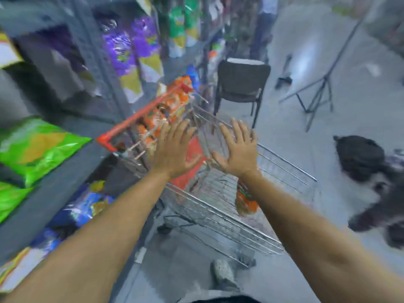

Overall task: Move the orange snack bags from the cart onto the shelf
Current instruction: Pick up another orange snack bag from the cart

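Smearing from motion blur covers the whole frame, so pack print and shelf labels are unreadable. Shelf (65,186) runs down the left, its top and near end cut off by the frame edge. Green bags (37,147) lie on it at left, purple bags (133,49) sit higher up and farther back, blue bags (87,206) on the level below; outlines only, no detail.

Cart (229,206) is wire, red handle bar (140,119) along its shelf side, and stands just beside the shelf. Both forearms cross over it and hide much of the basket.

Orange snack bags (170,101) are piled in the cart's far end against the red bar; count not resolvable through the blur and wires. One more orange bag (244,200) stands against the near wire wall, partly hidden under the right wrist. A red patch in the basket between the hands is too blurred to identify.

Left hand (175,147): palm down, fingers spread wide, nothing gripped. Fingertips overlap the near edge of the orange pile in the view; contact can't be confirmed. Right hand (238,149): same pose, fingers splayed, empty, above the basket's middle, apart from the pile.

Dark chair (240,84) beyond the cart, tripod (321,92) to the right, black-and-white blurred shape (367,171) at the right edge, shoe (223,274) at the bottom.
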Available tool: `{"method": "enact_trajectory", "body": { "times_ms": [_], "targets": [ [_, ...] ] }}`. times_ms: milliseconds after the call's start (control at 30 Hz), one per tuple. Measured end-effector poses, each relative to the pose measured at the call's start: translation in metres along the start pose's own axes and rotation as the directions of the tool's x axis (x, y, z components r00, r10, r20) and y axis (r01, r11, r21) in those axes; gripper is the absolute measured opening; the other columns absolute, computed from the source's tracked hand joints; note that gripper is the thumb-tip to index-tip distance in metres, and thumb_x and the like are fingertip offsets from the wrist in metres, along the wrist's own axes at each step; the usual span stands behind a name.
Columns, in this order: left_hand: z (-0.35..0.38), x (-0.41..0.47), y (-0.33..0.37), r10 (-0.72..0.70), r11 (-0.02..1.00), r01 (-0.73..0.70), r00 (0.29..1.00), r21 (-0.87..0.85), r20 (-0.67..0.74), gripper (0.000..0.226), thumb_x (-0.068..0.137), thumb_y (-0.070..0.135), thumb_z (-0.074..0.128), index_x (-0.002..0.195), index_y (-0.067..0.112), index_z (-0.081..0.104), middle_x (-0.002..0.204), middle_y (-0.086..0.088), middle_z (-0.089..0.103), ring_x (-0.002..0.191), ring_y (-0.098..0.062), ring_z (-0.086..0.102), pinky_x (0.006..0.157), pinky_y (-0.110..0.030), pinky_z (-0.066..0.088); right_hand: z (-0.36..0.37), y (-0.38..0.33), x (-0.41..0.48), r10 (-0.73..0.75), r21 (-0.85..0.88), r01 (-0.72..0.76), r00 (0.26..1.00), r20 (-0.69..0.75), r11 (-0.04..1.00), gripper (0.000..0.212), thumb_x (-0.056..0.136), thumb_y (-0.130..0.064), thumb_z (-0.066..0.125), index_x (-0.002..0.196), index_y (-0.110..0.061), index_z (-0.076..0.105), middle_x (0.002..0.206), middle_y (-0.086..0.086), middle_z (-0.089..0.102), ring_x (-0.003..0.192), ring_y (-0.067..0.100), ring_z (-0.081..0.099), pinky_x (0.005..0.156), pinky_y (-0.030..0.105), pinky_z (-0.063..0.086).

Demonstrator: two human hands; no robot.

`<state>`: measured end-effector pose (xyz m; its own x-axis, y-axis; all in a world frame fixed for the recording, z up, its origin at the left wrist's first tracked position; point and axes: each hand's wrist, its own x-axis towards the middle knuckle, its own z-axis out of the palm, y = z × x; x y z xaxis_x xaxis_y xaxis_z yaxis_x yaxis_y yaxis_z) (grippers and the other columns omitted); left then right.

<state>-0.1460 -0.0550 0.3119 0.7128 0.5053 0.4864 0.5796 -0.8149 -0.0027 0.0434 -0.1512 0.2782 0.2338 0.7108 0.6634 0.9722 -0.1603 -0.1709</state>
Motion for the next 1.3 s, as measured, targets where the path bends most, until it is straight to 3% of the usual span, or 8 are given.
{"method": "enact_trajectory", "body": {
  "times_ms": [200,333,533,700,900,1067,1167,1300],
  "targets": [
    [0.097,0.039,0.059,0.034,0.959,0.042,0.965,-0.279,0.262,0.083,0.068,0.060,0.059,0.134,0.015,0.039,0.140,-0.010,0.044,0.130,-0.031,0.042,0.111,-0.045,0.025,-0.002,0.113,-0.062,0.446,0.167,-0.445,0.894,0.032,0.880,0.062,0.079,-0.043,0.055,0.136,-0.022,0.044,0.149,0.019,0.039,0.130,0.038,0.044,0.104,0.048,0.037],
    [0.169,0.042,0.077,0.038,0.852,0.287,0.799,-0.437,0.600,0.097,0.061,0.054,0.073,0.142,0.029,0.025,0.146,-0.006,0.035,0.134,-0.029,0.035,0.111,-0.050,0.030,0.008,0.166,-0.139,0.658,0.231,-0.708,0.706,0.263,0.667,0.064,0.074,-0.027,0.056,0.136,-0.022,0.042,0.154,0.015,0.028,0.140,0.032,0.030,0.111,0.050,0.034],
    [0.268,0.027,0.104,0.057,0.712,0.586,0.499,-0.385,0.865,0.114,0.058,0.031,0.088,0.145,0.031,0.015,0.152,-0.010,0.028,0.139,-0.031,0.031,0.109,-0.046,0.035,0.058,0.176,-0.223,0.559,0.080,-0.854,0.405,0.724,0.514,0.095,0.063,-0.047,0.068,0.145,-0.020,0.027,0.154,0.015,0.019,0.145,0.033,0.017,0.115,0.052,0.026],
    [0.340,0.023,0.117,0.047,0.612,0.726,0.361,-0.313,0.931,0.114,0.057,0.009,0.088,0.145,0.014,0.017,0.144,-0.014,0.036,0.135,-0.031,0.036,0.106,-0.039,0.038,0.121,0.168,-0.242,0.630,0.105,-0.947,0.281,0.724,0.302,0.112,0.049,-0.061,0.084,0.140,-0.019,0.033,0.140,0.012,0.036,0.132,0.031,0.038,0.110,0.052,0.037],
    [0.385,0.015,0.131,0.087,0.634,0.714,0.314,-0.296,0.945,0.089,0.058,0.011,0.080,0.137,0.001,0.039,0.138,-0.020,0.047,0.130,-0.035,0.043,0.104,-0.030,0.037,0.172,0.155,-0.254,0.757,0.113,-0.986,0.169,0.631,0.126,0.101,0.046,-0.052,0.083,0.131,-0.027,0.035,0.131,0.007,0.048,0.121,0.026,0.050,0.105,0.047,0.044],
    [0.384,0.017,0.133,0.126,0.509,0.808,0.272,-0.297,0.954,0.070,0.061,-0.006,0.079,0.125,0.003,0.051,0.112,-0.006,0.057,0.105,-0.025,0.056,0.076,-0.022,0.048,0.184,0.159,-0.248,0.779,0.116,-0.990,0.138,0.612,0.084,0.092,0.053,-0.039,0.086,0.131,-0.035,0.037,0.128,0.004,0.054,0.114,0.024,0.056,0.096,0.035,0.049],
    [0.372,0.016,0.117,0.035,0.442,0.861,0.265,-0.253,0.964,0.063,0.057,0.017,0.086,0.112,0.020,0.056,0.109,0.002,0.061,0.101,-0.016,0.056,0.086,-0.030,0.045,0.174,0.165,-0.232,0.741,0.040,-0.995,0.095,0.665,0.092,0.076,0.048,-0.060,0.080,0.114,-0.029,0.057,0.107,-0.002,0.069,0.099,0.019,0.065,0.083,0.033,0.055],
    [0.333,0.017,0.093,-0.061,0.303,0.906,0.328,-0.296,0.943,0.058,0.053,0.020,0.085,0.103,0.028,0.056,0.099,0.004,0.062,0.100,-0.017,0.055,0.094,-0.037,0.046,0.152,0.154,-0.196,0.668,0.137,-0.990,0.122,0.734,0.029,0.061,0.057,-0.035,0.090,0.107,-0.025,0.058,0.095,-0.010,0.066,0.090,0.013,0.062,0.076,0.028,0.051]
  ]
}}
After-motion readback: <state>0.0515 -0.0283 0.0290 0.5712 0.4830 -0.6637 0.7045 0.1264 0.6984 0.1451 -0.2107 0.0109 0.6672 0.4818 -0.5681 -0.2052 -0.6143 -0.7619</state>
